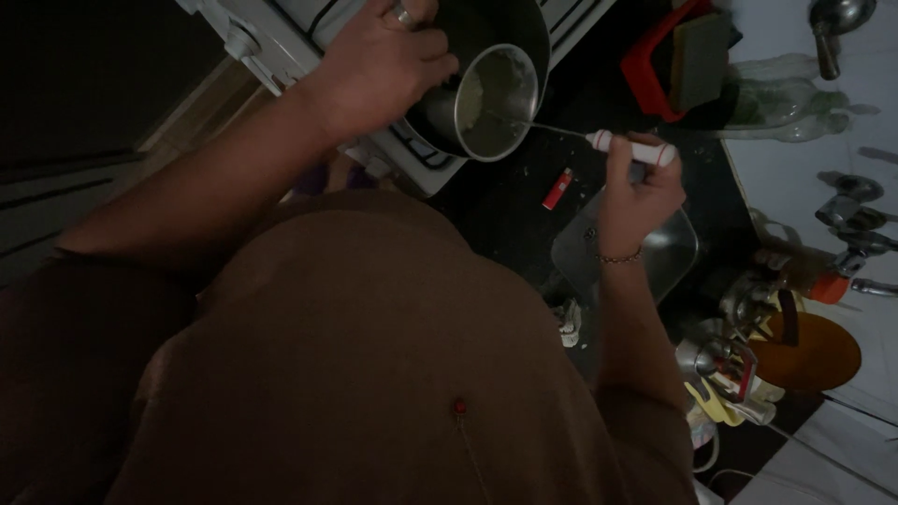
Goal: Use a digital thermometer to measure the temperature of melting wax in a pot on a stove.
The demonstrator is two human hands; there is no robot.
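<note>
Stirring a steel cup over the stove

Our left hand (383,56) fingers curl over the steel cup (496,101), tilted above a dark pot (440,122); our right hand (636,192) fingers pinch a white-handled whisk (631,148) reaching into it. Below those fingers lie a red lighter (557,188) on the worktop (505,210) and a steel sink (673,252).

A red lighter (557,189) lies on the dark worktop (510,210), near the white stove (281,37). A steel sink (669,252) sits lower right of it. Farther back stands a red holder (655,65) with a sponge (700,58) in it, and clear plastic bottles (795,108) lie just beside that. A ladle (831,28) rests by the white wall. A tap (856,220) juts out at the right, above a round orange board (809,351) and a heap of utensils (730,374).
</note>
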